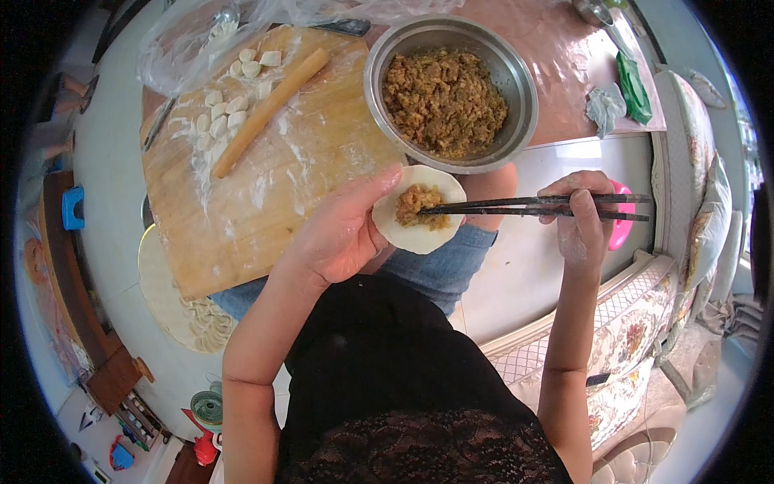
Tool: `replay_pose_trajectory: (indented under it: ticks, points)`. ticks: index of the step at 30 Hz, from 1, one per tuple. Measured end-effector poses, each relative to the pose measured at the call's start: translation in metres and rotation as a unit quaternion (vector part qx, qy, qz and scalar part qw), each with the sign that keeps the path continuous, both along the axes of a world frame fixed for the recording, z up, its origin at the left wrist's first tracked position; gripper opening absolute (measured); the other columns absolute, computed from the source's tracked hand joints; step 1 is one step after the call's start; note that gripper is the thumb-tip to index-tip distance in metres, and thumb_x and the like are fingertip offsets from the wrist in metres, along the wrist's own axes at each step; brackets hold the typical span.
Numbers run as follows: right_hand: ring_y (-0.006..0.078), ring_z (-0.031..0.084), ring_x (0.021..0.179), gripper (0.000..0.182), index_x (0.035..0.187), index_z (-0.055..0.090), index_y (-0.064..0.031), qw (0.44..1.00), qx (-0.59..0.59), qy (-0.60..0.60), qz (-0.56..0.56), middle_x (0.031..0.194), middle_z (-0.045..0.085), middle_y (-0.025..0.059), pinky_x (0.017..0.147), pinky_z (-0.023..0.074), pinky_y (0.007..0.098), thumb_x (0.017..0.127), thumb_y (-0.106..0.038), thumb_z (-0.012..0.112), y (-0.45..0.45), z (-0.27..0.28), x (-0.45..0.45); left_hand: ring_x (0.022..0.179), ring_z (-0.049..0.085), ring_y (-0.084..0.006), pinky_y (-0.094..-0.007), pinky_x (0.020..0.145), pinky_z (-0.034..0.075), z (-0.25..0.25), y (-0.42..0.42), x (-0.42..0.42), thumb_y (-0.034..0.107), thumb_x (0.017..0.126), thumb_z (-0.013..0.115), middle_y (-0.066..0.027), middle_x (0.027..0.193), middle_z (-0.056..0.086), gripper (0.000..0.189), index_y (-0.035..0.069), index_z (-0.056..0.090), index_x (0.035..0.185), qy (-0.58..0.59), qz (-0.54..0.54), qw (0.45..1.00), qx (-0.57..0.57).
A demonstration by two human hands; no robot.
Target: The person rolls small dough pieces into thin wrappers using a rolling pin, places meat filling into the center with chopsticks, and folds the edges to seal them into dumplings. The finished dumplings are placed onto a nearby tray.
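My left hand (347, 227) holds up a round dough wrapper (417, 240) over my lap, with its thumb at the upper edge. Minced filling (417, 202) lies in the middle of the wrapper. My right hand (580, 212) grips dark chopsticks (514, 206), and their tips touch the filling. Just beyond the wrapper, a metal bowl (527, 115) contains more filling (447, 100). On the floured wooden board (326, 139) to the left lie a rolling pin (272, 112) and several small dough pieces (219, 127).
A round tray with folded dumplings (208, 323) sits low at the left, partly under the board. Clear plastic film (175, 54) covers the board's far left corner. A green packet (633, 91) and crumpled tissue (604, 109) lie at the table's right end. A patterned sofa (629, 339) stands at the right.
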State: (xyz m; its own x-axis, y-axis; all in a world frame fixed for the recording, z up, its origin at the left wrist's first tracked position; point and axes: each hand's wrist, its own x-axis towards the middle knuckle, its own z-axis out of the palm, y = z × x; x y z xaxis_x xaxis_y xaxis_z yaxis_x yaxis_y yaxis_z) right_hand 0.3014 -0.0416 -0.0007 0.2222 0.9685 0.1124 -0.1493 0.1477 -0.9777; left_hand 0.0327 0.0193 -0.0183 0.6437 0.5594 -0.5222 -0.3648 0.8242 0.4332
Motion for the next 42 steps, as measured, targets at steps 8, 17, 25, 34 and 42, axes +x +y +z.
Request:
replay_pose_trajectory:
  ticks: [8,17,25,34,42]
  points:
    - [0.0248,0.064,0.061,0.015,0.097,0.055,0.0062,0.998,0.034,0.004,-0.052,0.082,0.064,0.0217,0.054,0.0544,0.0325,0.090,-0.005,0.051,-0.003,-0.002,-0.011,0.119,0.052,-0.0300,-0.0413,0.104,0.042,0.005,-0.002,0.001,0.029,0.101,0.035,-0.0231,0.129,0.050,0.049,-0.011,0.040,0.129,-0.013,0.017,1.000,0.012]
    - [0.0218,0.060,0.060,0.020,0.105,0.054,-0.0012,0.996,0.028,-0.081,0.031,0.080,0.063,0.0199,0.053,0.0507,0.0309,0.094,-0.018,0.053,-0.010,0.001,-0.017,0.120,0.052,-0.0284,-0.0399,0.105,0.040,0.013,-0.001,0.003,0.031,0.102,0.031,-0.0216,0.130,0.050,0.050,-0.009,0.038,0.132,-0.007,0.029,1.000,-0.001]
    - [0.0224,0.059,0.061,0.018,0.106,0.052,-0.0007,0.996,0.036,-0.064,0.051,0.083,0.062,0.0213,0.054,0.0505,0.0310,0.095,-0.014,0.049,-0.017,-0.010,-0.019,0.114,0.056,-0.0221,-0.0349,0.100,0.046,0.006,0.000,-0.001,0.028,0.102,0.033,-0.0163,0.124,0.055,0.044,-0.007,0.042,0.128,-0.090,0.041,0.994,-0.042]
    - [0.0237,0.064,0.067,0.017,0.100,0.054,0.0062,0.998,0.007,-0.007,-0.058,0.084,0.064,0.0193,0.059,0.0548,0.0324,0.091,-0.008,0.051,-0.017,-0.018,-0.022,0.121,0.051,-0.0305,-0.0434,0.105,0.041,0.010,0.000,0.002,0.031,0.102,0.033,-0.0223,0.130,0.050,0.050,-0.009,0.039,0.131,-0.012,0.038,0.999,0.005]
    - [0.0249,0.065,0.072,0.022,0.113,0.050,0.0010,0.986,-0.055,0.106,-0.120,0.092,0.064,0.0195,0.057,0.0519,0.0311,0.096,-0.012,0.048,-0.025,-0.034,-0.022,0.119,0.052,-0.0312,-0.0457,0.103,0.043,0.013,0.002,0.007,0.031,0.102,0.035,-0.0208,0.129,0.051,0.048,-0.007,0.040,0.130,0.010,0.090,0.996,-0.012]
